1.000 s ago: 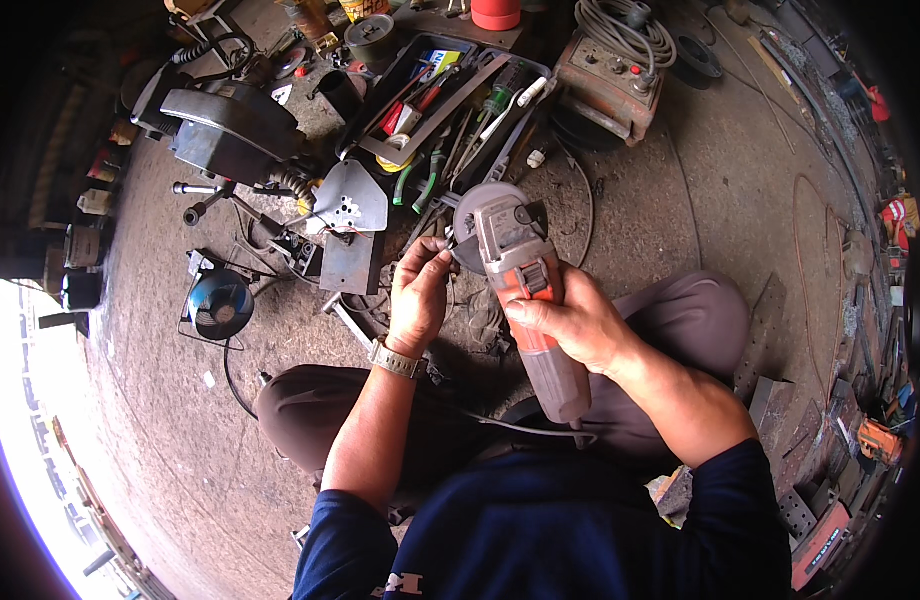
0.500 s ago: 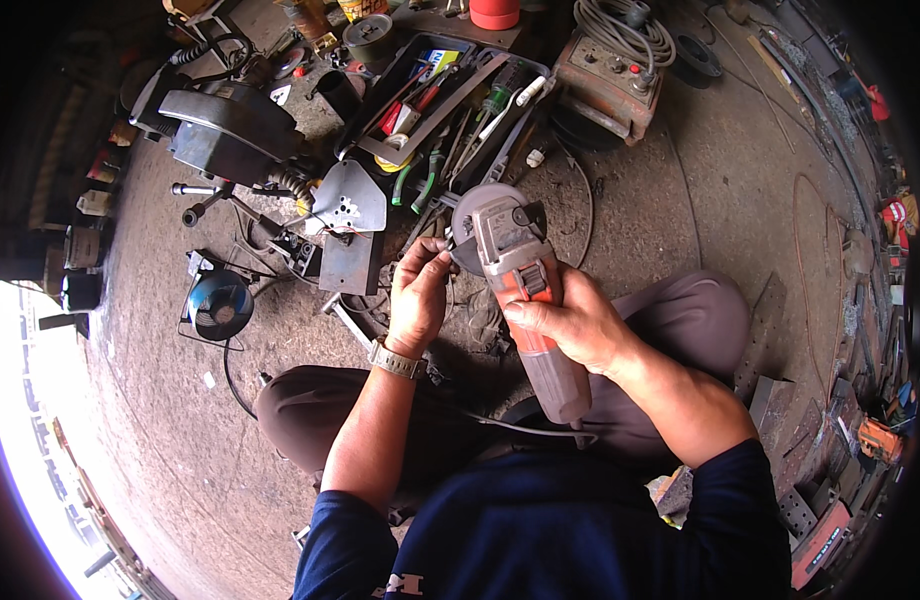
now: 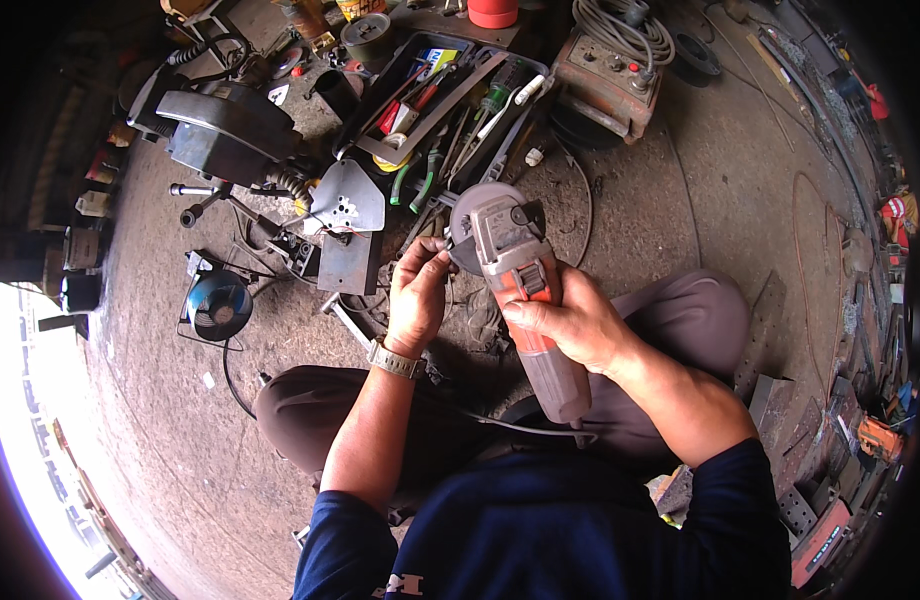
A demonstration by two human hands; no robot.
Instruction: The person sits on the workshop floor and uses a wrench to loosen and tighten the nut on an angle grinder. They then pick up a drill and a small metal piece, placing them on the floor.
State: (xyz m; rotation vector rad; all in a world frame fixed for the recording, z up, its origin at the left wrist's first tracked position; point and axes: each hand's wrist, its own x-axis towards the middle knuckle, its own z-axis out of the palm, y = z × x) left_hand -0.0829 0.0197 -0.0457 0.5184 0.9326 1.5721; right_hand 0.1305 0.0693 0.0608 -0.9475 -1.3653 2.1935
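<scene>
An angle grinder point(image 3: 542, 330) with an orange and grey body is held over my lap, its disc point(image 3: 472, 205) pointing away from me. My right hand point(image 3: 583, 322) is closed round its body, the thumb lying across the top near the switch. At the disc's left edge, my left hand point(image 3: 418, 295) pinches a small metal piece point(image 3: 447, 236). Fingertips cover most of that piece, so its kind is unclear. It sits right beside the disc; I cannot tell whether they touch. Whether the disc spins does not show either.
Ahead lies a black tool tray point(image 3: 380, 110) full of hand tools. A cut-off machine point(image 3: 225, 125), a flat metal plate point(image 3: 348, 200) and a small blue fan point(image 3: 220, 303) stand to the left. A rusty box with coiled cable point(image 3: 605, 85) is at the far right. The grinder's cord point(image 3: 520, 428) crosses my lap.
</scene>
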